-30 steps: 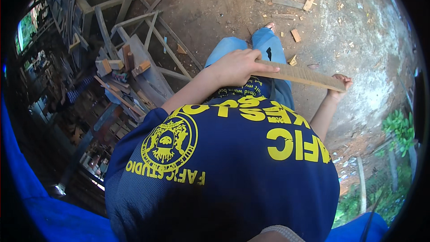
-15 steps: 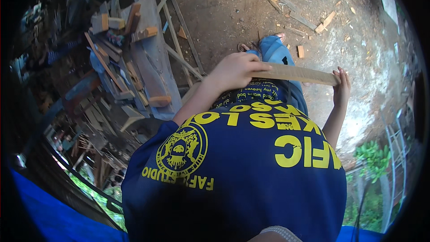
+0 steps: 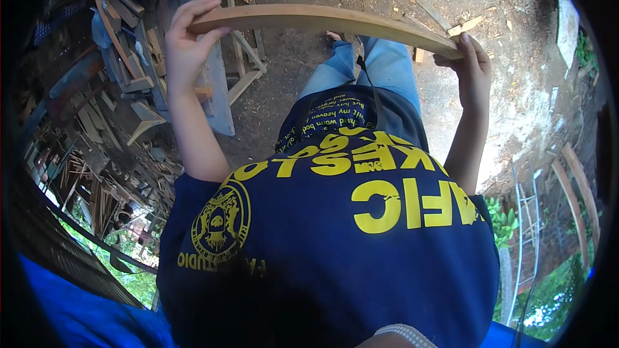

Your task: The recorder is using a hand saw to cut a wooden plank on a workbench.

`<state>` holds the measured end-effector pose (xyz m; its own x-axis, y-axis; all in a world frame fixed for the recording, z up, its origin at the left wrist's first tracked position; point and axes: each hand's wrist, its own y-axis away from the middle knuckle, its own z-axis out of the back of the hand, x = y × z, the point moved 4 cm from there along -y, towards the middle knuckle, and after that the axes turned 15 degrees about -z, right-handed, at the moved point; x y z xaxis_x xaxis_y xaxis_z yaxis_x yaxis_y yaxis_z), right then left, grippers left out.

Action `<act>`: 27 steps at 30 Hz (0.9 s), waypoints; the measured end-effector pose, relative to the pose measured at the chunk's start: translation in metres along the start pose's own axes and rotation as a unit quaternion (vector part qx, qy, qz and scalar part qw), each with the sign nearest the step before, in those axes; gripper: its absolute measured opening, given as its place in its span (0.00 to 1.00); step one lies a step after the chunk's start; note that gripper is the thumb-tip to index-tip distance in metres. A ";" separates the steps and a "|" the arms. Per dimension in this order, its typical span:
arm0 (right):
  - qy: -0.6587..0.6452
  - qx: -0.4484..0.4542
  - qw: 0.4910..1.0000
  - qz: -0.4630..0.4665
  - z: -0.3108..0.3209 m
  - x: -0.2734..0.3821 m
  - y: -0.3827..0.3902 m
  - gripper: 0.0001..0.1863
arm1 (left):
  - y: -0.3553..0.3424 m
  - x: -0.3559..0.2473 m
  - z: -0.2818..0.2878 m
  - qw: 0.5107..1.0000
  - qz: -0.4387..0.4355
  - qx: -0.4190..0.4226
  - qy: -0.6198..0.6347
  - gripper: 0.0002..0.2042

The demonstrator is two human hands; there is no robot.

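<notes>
A long, narrow wooden board spans the space in front of me, held up by both ends; it looks bowed in this view. My left hand is closed on its left end, thumb below and fingers above. At the other end, my right hand grips the board between fingers and thumb. Beneath the board show my legs in blue jeans and part of the dirt ground.
To the left stands a workbench piled with wood offcuts. More scrap wood lies beyond it. Loose wood pieces are scattered over the dirt ground. A metal ladder and two curved planks are at the right.
The board has risen and shifted away from my body, more of its length now showing. My left hand has moved left and outward to its end; my right hand has moved slightly left and up.
</notes>
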<state>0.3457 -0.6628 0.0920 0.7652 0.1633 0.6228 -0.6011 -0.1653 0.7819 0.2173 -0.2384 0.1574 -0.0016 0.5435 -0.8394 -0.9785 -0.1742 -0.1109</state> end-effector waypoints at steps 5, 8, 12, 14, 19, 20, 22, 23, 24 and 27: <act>0.059 0.030 0.998 0.008 -0.033 0.013 0.006 0.18 | 0.045 0.023 0.008 0.996 0.071 -0.045 0.037 0.21; 0.089 0.051 0.995 0.019 -0.048 0.023 0.006 0.18 | 0.065 0.036 0.008 0.994 0.093 -0.055 0.026 0.22; 0.097 0.076 0.991 0.054 -0.068 0.039 0.005 0.19 | 0.080 0.053 0.010 0.980 0.130 -0.124 0.089 0.23; 0.105 0.082 0.989 0.067 -0.077 0.049 0.004 0.19 | 0.086 0.056 0.012 0.976 0.139 -0.139 0.094 0.24; 0.143 0.074 0.984 0.076 -0.100 0.071 0.006 0.19 | 0.104 0.070 0.014 0.947 0.192 -0.179 0.186 0.25; 0.148 0.077 0.983 0.079 -0.105 0.073 0.007 0.19 | 0.106 0.069 0.015 0.946 0.191 -0.185 0.187 0.25; 0.180 0.065 0.979 0.068 -0.108 0.077 0.007 0.18 | 0.109 0.066 0.016 0.937 0.203 -0.216 0.187 0.27; 0.185 0.069 0.978 0.073 -0.108 0.080 0.007 0.18 | 0.110 0.066 0.017 0.935 0.201 -0.222 0.188 0.27; 0.184 0.063 0.979 0.061 -0.106 0.081 0.006 0.18 | 0.110 0.065 0.018 0.937 0.177 -0.238 0.183 0.28; 0.173 0.045 0.982 0.068 -0.107 0.091 0.012 0.18 | 0.101 0.055 0.020 0.936 0.147 -0.262 0.185 0.30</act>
<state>0.3836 -0.5462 0.1608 0.5457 0.4512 0.7061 -0.6583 -0.2905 0.6944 0.1145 -0.2100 0.1109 -0.0875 0.1049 -0.9906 -0.7109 -0.7032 -0.0117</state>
